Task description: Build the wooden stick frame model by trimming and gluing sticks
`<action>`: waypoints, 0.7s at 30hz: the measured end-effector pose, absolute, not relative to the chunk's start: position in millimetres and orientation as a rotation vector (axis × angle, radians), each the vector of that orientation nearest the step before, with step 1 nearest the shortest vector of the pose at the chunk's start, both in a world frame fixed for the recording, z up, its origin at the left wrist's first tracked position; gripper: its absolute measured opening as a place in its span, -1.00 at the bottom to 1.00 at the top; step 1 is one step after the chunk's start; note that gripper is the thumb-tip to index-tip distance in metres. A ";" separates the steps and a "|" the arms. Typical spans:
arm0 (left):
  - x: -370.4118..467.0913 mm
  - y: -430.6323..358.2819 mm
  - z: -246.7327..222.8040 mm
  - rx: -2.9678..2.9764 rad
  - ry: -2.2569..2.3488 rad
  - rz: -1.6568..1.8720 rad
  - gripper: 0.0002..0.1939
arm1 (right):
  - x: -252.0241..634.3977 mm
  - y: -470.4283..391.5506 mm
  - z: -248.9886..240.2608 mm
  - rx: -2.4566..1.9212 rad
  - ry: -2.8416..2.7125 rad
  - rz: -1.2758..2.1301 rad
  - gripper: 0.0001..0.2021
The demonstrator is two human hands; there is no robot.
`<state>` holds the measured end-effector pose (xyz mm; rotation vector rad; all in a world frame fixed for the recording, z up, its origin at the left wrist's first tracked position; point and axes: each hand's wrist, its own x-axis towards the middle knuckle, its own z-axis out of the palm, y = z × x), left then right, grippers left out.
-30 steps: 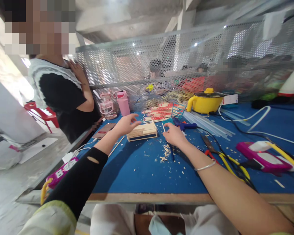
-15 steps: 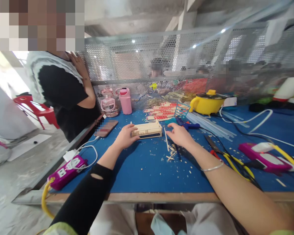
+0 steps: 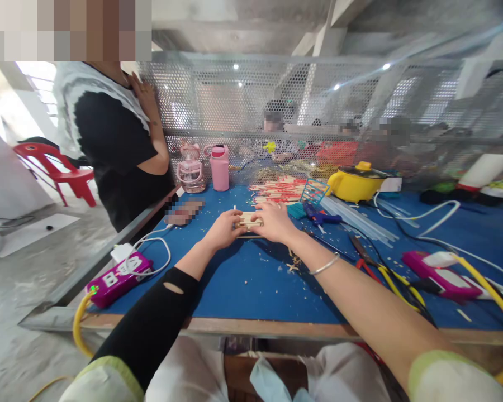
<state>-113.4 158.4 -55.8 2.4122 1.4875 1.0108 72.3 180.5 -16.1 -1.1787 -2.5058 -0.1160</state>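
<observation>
The hands look to be at a holding and setting step: the left hand (image 3: pixel 223 230) and the right hand (image 3: pixel 275 222) have their fingers bent around the two ends of a little stick frame (image 3: pixel 248 218). It sits between them, a bit past the middle of the blue tabletop (image 3: pixel 235 296) toward the far edge (some of the fingertips are hidden, so I can't tell how hard they press). The next move calls for a soft, even grip, I think, because the sticks look thin. Wood bits (image 3: pixel 293 263) lie nearer the front edge. By the far edge are a heap of red-marked sticks (image 3: pixel 276 191), a yellow pot (image 3: pixel 355 184) and a pink bottle (image 3: pixel 220 172). A purple power strip (image 3: pixel 118 279) is near the front left corner. Behind is a wall full of holes (image 3: pixel 218 106), and a person in black (image 3: pixel 109 125) stands past the left edge.
</observation>
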 end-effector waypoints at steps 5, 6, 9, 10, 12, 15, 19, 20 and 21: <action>-113.5 158.5 -55.9 2.409 1.492 0.998 -0.78 | 66.4 192.5 -23.7 -1.189 -2.554 -0.045 -0.84; -113.7 158.4 -55.6 2.405 1.493 0.998 -0.78 | 67.5 195.2 -24.1 -1.173 -2.571 -0.030 -0.85; -114.1 158.2 -55.0 2.384 1.490 1.007 -0.79 | 71.2 201.7 -23.7 -1.095 -2.632 0.014 -0.88; -114.2 158.3 -55.0 2.373 1.485 1.012 -0.79 | 72.1 203.1 -23.3 -1.070 -2.649 0.027 -0.89; -114.5 158.6 -55.5 2.344 1.472 1.029 -0.80 | 73.1 204.5 -22.4 -1.034 -2.669 0.047 -0.90; -115.3 159.4 -57.1 2.281 1.447 1.078 -0.81 | 75.4 203.9 -19.8 -1.024 -2.654 0.060 -0.91; -117.2 159.9 -56.1 2.143 1.429 1.208 -0.82 | 89.2 200.5 -10.0 -1.040 -2.504 0.047 -0.63; -117.8 159.9 -55.2 2.095 1.430 1.254 -0.82 | 95.1 199.4 -7.1 -1.044 -2.436 0.039 -0.55; -118.4 160.0 -54.2 2.042 1.431 1.304 -0.81 | 101.5 198.2 -4.8 -1.049 -2.360 0.032 -0.50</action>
